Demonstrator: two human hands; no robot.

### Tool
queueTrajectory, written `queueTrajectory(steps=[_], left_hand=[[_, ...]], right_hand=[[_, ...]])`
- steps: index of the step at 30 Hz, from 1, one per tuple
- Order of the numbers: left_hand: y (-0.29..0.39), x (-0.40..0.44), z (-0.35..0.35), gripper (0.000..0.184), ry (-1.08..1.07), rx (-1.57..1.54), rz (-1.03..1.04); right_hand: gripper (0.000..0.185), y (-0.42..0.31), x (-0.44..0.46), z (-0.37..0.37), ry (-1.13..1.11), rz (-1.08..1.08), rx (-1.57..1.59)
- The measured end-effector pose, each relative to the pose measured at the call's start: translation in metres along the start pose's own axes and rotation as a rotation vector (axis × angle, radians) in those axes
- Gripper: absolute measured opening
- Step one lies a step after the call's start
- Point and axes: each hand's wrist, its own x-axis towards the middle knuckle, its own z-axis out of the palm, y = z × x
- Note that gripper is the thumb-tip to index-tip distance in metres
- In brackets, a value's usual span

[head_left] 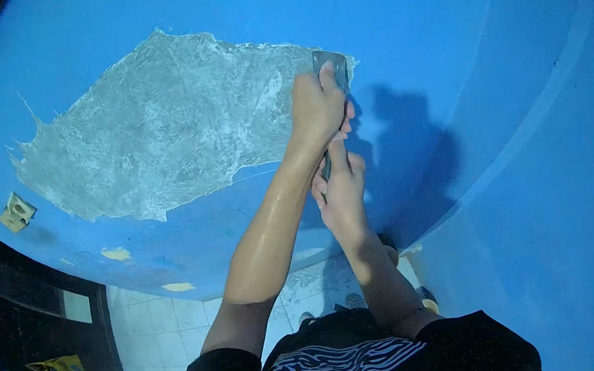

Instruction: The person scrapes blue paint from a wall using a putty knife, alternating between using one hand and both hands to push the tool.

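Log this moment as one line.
left hand: grips scraper near blade | right hand: grips handle below | blade: over grey patch's right end | wall: blue

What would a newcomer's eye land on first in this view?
Probably the big, jagged gray patch across the upper left and middle of the blue wall. Next, the dark scraper at its right end, with the left hand above the right hand. Then the small beige fixture near the patch's lower-left edge.
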Motion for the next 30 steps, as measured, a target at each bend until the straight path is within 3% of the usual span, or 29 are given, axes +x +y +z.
queueTrajectory(steps=[11, 18, 30], left_hand=[[-0.006, -0.002, 0.003, 0.055, -0.016, -0.048, -0.05], [0.003, -0.004, 0.012, 0.051, -0.001, -0.064, -0.032], [-0.014, 0.002, 0.013, 0.046, -0.027, -0.097, -0.02]], right_hand=[[0.049, 0.015, -0.002, -0.01, 0.06, 0.057, -0.068], [0.051, -0.002, 0.003, -0.018, -0.019, -0.038, -0.114], [0.046, 0.002, 0.013, -0.02, 0.0, 0.074, -0.016]])
